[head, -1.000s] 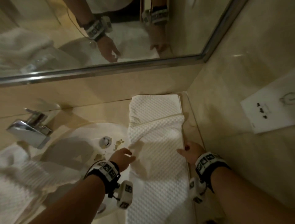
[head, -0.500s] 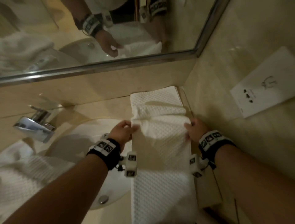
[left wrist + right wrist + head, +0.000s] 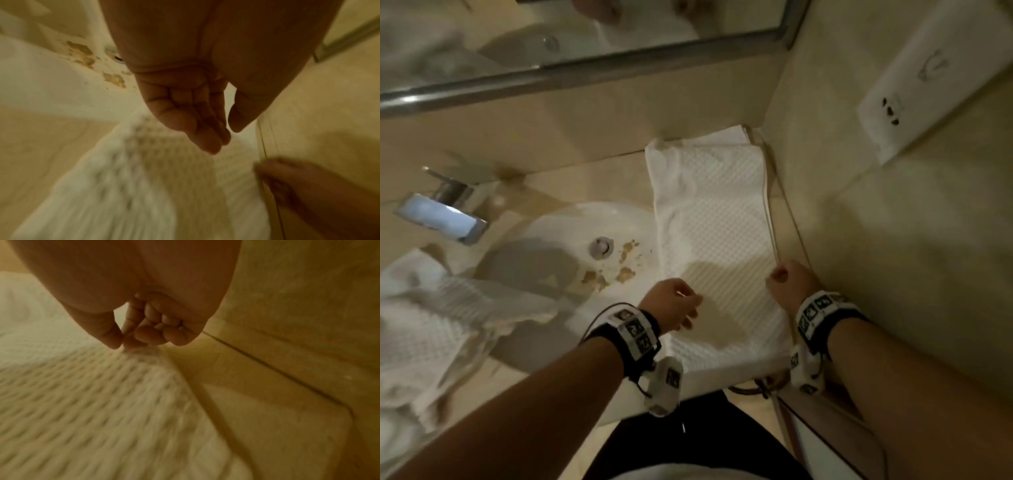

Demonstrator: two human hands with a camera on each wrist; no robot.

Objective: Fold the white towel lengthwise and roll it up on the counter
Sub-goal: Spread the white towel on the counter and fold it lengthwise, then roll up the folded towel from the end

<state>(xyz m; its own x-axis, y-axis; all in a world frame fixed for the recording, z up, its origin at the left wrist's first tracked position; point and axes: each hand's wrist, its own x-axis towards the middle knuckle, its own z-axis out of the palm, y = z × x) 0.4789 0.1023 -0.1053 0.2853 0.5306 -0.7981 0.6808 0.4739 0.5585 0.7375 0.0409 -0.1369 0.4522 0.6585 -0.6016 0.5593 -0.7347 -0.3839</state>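
Note:
The white towel (image 3: 712,222) lies flat as a long narrow strip on the counter (image 3: 602,174), running from the back wall to the front edge beside the right wall. My left hand (image 3: 681,308) hovers over its left side near the front, fingers relaxed and holding nothing (image 3: 222,138). My right hand (image 3: 780,277) is at the towel's right edge, fingers curled, with thumb and forefinger pinched together on the hem (image 3: 123,344). Both wrist views show the waffle weave (image 3: 123,186) (image 3: 82,394) blurred.
Left of the towel is a white sink (image 3: 571,233) with brown stains and a drain (image 3: 602,247). A chrome faucet (image 3: 441,216) stands behind it. Another white towel heap (image 3: 424,325) lies far left. A mirror (image 3: 551,34) spans the back; a socket plate (image 3: 928,85) is on the right wall.
Both hands have drawn back from the far fold toward the front edge. The raised fold now lies flat, and the left hand has let go of the towel.

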